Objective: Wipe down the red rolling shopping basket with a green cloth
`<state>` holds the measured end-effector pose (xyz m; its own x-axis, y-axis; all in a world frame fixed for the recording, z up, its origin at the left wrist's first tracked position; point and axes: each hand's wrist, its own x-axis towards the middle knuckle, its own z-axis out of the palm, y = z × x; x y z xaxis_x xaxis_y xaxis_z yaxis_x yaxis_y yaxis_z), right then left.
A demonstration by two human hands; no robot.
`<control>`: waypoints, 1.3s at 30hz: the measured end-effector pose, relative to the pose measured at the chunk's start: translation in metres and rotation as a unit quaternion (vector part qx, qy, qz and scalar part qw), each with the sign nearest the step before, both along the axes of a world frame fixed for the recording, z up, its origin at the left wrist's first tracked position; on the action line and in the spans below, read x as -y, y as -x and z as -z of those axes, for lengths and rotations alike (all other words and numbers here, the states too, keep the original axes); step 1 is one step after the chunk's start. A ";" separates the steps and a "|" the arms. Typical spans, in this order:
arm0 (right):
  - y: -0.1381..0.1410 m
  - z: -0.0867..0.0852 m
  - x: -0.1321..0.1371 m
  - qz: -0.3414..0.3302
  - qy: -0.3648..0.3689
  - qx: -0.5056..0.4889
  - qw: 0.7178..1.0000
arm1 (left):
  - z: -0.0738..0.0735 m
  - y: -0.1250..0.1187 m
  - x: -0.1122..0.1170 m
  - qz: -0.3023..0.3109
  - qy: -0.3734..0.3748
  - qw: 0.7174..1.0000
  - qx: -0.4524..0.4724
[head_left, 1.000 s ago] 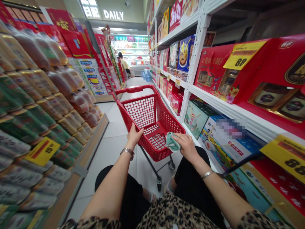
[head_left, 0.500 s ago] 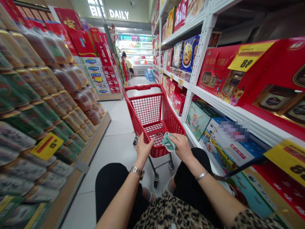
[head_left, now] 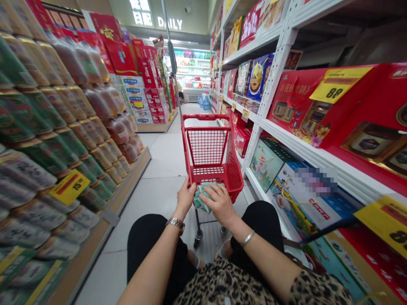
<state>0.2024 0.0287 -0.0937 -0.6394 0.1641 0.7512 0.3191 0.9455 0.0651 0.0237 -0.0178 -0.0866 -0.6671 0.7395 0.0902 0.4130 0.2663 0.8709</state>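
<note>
A red plastic shopping cart [head_left: 212, 150] stands in the aisle right in front of my knees. My left hand [head_left: 185, 198] grips the near rim of the cart at its left corner, fingers curled over the edge. Pressed against the same rim is a teal cloth [head_left: 202, 199], with my right hand [head_left: 220, 204] closed on it. The two hands sit close together, almost touching. I wear a watch on the left wrist and a thin bracelet on the right.
Stacked drink cans and bottles [head_left: 57, 140] with a yellow price tag [head_left: 70, 186] fill the left shelves. White shelves on the right hold red gift boxes [head_left: 333, 106] and other boxed goods [head_left: 299, 190]. The tiled aisle floor [head_left: 159, 169] runs ahead to more displays.
The cart has swung from angled to straight ahead. My right hand has slid the cloth leftward along the near rim, toward my left hand, which has stayed on the rim.
</note>
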 end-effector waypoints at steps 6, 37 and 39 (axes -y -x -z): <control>-0.018 0.010 -0.009 0.008 -0.012 -0.024 1.000 | -0.015 0.010 -0.003 0.042 -0.054 0.997 0.036; 0.007 0.027 0.018 -0.086 -0.057 -0.014 0.995 | 0.001 0.029 -0.005 0.064 -0.082 0.986 0.127; 0.018 0.032 0.019 -0.138 -0.073 0.016 0.988 | 0.002 0.032 -0.004 0.066 -0.085 0.985 0.137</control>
